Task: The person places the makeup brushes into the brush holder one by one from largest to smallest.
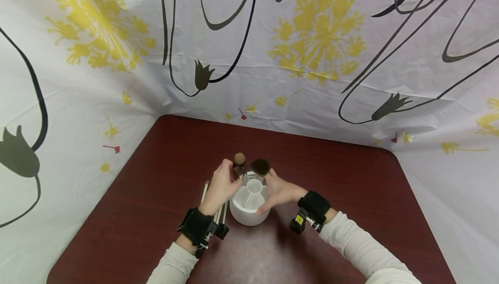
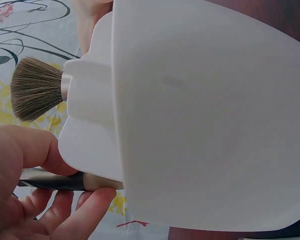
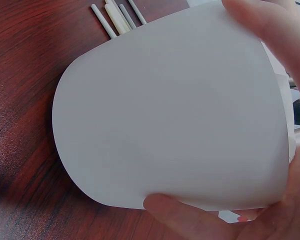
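Observation:
A white round holder (image 1: 249, 217) with dividers inside stands on the table. My right hand (image 1: 282, 190) grips its side, fingers and thumb spread around the wall (image 3: 170, 110). At the holder's far left, my left hand (image 1: 221, 187) pinches a makeup brush (image 2: 55, 179) by its dark and metallic part, the lower end hidden behind the rim. That brush's tan tip (image 1: 239, 158) points up in the head view. A fluffy dark makeup brush (image 2: 37, 90) stands in the holder at the back, between the two hands.
Several pale thin-handled brushes (image 3: 115, 19) lie on the table left of the holder, partly under the left forearm. The dark red wooden table (image 1: 331, 167) meets a patterned white curtain (image 1: 249, 58) behind it and at both sides.

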`<control>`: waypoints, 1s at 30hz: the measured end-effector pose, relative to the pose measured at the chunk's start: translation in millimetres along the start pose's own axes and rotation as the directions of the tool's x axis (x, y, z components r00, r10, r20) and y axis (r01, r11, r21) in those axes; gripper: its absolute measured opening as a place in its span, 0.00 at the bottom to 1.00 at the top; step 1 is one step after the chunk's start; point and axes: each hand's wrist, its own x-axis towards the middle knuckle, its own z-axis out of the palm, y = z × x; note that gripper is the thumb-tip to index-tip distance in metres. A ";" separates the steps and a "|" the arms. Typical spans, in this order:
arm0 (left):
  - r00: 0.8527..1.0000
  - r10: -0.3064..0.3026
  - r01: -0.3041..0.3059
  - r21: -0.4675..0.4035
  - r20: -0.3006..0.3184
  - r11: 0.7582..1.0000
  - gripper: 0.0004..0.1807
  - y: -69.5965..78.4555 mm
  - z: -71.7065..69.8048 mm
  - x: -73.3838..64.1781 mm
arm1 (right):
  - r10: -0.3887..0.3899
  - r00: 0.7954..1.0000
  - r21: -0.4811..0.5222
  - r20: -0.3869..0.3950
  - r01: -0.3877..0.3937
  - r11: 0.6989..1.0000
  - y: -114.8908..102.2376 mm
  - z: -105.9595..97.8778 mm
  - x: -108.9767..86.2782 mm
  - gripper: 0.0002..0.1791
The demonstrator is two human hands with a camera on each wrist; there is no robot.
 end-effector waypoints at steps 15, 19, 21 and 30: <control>0.995 -0.040 0.046 -0.068 0.088 0.997 0.10 -6.2 -1.7 1.0 | 0.008 1.000 -0.013 -0.004 -0.008 1.000 -0.2 -0.4 -0.2 0.63; 0.996 -0.047 0.052 -0.073 0.072 0.996 0.10 -11.8 -7.9 1.9 | 0.001 1.000 -0.022 -0.010 -0.001 1.000 -0.3 -1.1 -1.5 0.62; 0.997 -0.058 0.060 -0.061 0.047 0.996 0.10 -16.4 -13.1 2.7 | -0.003 1.000 -0.036 -0.013 0.002 0.999 -0.1 -1.8 -2.4 0.62; 0.985 -0.170 0.170 0.000 0.019 0.985 0.10 -42.4 -35.7 1.5 | -0.024 0.999 -0.035 0.038 0.026 0.999 1.4 -5.2 -5.5 0.63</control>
